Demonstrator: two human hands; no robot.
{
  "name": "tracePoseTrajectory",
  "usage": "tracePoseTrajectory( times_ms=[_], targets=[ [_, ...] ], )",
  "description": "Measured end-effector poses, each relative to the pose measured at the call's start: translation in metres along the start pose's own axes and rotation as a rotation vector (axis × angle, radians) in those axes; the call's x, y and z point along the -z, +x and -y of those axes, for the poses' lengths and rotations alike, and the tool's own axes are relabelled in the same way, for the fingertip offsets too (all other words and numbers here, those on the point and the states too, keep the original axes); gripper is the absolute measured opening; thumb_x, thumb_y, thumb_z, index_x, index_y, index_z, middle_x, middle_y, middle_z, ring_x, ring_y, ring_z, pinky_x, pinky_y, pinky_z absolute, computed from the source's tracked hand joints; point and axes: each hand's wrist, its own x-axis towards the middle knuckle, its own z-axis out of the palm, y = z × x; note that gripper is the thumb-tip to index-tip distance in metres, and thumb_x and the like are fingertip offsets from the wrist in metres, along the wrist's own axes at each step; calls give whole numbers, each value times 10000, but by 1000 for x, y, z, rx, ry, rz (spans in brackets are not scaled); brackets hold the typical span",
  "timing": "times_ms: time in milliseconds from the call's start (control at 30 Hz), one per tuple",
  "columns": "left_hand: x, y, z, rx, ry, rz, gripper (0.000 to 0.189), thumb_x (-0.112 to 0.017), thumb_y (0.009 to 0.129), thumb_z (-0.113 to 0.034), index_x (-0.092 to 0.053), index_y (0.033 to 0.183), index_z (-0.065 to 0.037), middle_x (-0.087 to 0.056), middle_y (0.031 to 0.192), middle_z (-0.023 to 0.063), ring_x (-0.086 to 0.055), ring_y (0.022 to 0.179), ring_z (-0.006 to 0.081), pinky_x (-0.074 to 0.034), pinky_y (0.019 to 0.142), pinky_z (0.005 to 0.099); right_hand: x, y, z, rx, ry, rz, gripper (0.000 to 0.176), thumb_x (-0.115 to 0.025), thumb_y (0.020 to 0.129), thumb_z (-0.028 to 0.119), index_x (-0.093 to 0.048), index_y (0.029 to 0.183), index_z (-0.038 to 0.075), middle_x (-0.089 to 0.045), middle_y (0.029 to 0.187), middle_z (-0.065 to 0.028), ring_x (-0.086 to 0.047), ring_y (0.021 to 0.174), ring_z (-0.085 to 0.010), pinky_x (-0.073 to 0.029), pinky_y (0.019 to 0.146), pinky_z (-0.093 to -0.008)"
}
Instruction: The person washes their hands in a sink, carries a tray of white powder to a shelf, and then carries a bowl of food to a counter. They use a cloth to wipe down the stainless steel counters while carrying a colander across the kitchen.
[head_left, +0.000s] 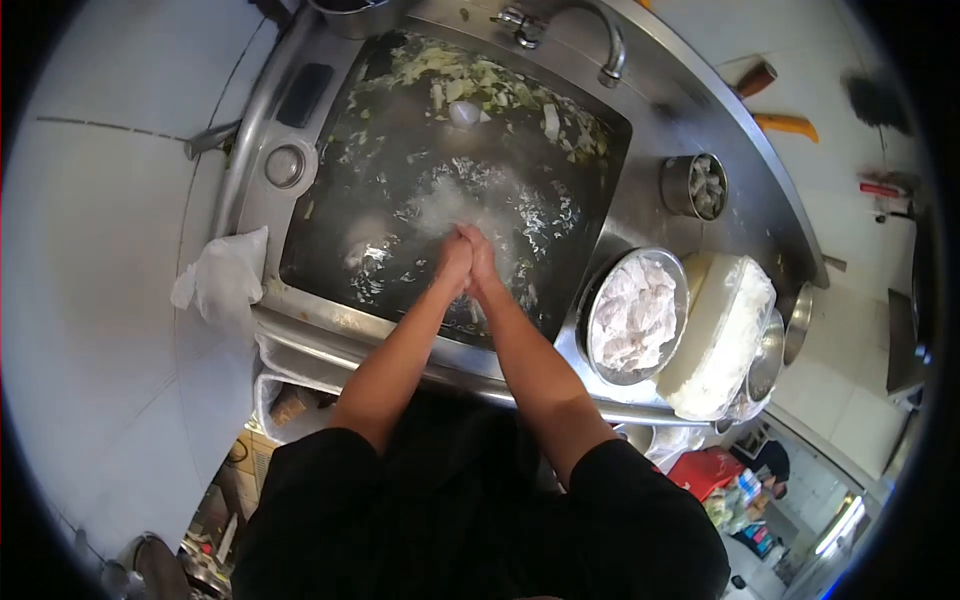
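My left hand [455, 262] and my right hand [482, 262] are pressed together above the water of a wide steel sink [330, 310]. Their fingers look closed, and anything between them is hidden. White splashes and ripples spread over the dark water [420, 205] just beyond my fingertips. Pale and green vegetable scraps [450, 75] float along the far side of the sink. A round whitish thing [464, 113] shows among them.
A curved faucet [612, 65] stands at the back. On the right are a steel can [694, 187], a bowl of pale raw meat [635, 310] and a large whitish block-shaped container [725, 335]. A plastic bag [228, 275] hangs at left. A person [772, 465] is far off.
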Motion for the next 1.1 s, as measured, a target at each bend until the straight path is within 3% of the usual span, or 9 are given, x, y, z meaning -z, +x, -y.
tracePoseTrajectory(
  times_ms=[100, 300, 400, 467, 567, 733, 800, 933, 1100],
  targets=[
    [-19, -25, 21, -49, -166, 230, 354, -423, 934, -185, -489, 1236, -13, -567, 1158, 144, -557, 1034, 222, -448, 832, 332, 56, 26, 0, -20, -79, -141, 190, -651, 784, 230, -591, 822, 54, -595, 755, -69, -576, 679, -171, -464, 619, -306],
    [-10, -25, 20, 105, -817, 260, 273, -479, 878, -141, -598, 1090, -17, -620, 1003, 127, -593, 960, 253, -467, 796, 374, 45, -5, -2, -265, 225, 256, 196, -617, 827, 236, -597, 859, 44, -618, 793, -82, -609, 725, -209, -492, 654, -328],
    [9, -29, -10, -220, 1002, -8, 346, -473, 885, -263, -570, 1111, -19, -591, 1103, 124, -576, 1001, 264, -464, 866, 389, 47, 10, -39, -273, 151, -113, 229, -544, 872, 276, -589, 913, 55, -622, 859, -90, -611, 743, -242, -508, 680, -370],
    [38, 35, 67, -52, 48, -26, 374, -476, 875, -326, -588, 1080, -33, -611, 1054, 143, -593, 948, 274, -478, 831, 415, 48, 6, -55, -251, 47, -140, 266, -487, 894, 299, -577, 973, 63, -621, 907, -100, -607, 768, -274, -513, 701, -415],
    [36, 60, 67, 25, -272, -306, 335, -476, 875, -302, -600, 1055, -48, -629, 976, 142, -602, 864, 276, -490, 773, 421, 66, 35, -70, -161, 225, -210, 304, -412, 913, 289, -554, 1045, 55, -608, 979, -117, -592, 829, -322, -511, 725, -482],
    [-59, 25, -76, 59, -604, 306, 239, -543, 867, -232, -598, 1018, -55, -610, 901, 64, -580, 830, 215, -483, 705, 371, 26, -21, 82, 288, 895, 179, 263, -429, 894, 183, -545, 1077, 34, -576, 1035, -129, -569, 945, -300, -507, 808, -413],
    [-89, -25, -160, -220, -599, 702, 240, -570, 869, -247, -600, 1041, -81, -611, 948, 41, -580, 888, 208, -467, 732, 357, 36, 5, 118, 609, 899, 529, 272, -417, 903, 168, -516, 1120, 37, -547, 1088, -139, -525, 1025, -309, -470, 877, -429],
    [-89, -41, -205, -339, -317, 394, 287, -563, 893, -258, -584, 1124, -89, -611, 1064, 22, -551, 991, 167, -411, 804, 301, -9, -58, 182, 545, 699, 76, 232, -388, 927, 152, -473, 1116, 48, -501, 1119, -121, -504, 1035, -297, -469, 851, -439],
    [29, -12, -87, -350, 43, 67, 331, -605, 863, -177, -578, 1152, -18, -596, 1142, 88, -549, 1041, 172, -423, 863, 313, 53, -18, 43, 179, 463, -67, 129, -423, 903, 136, -527, 917, 61, -583, 853, -81, -583, 782, -226, -511, 707, -391]
  ],
)
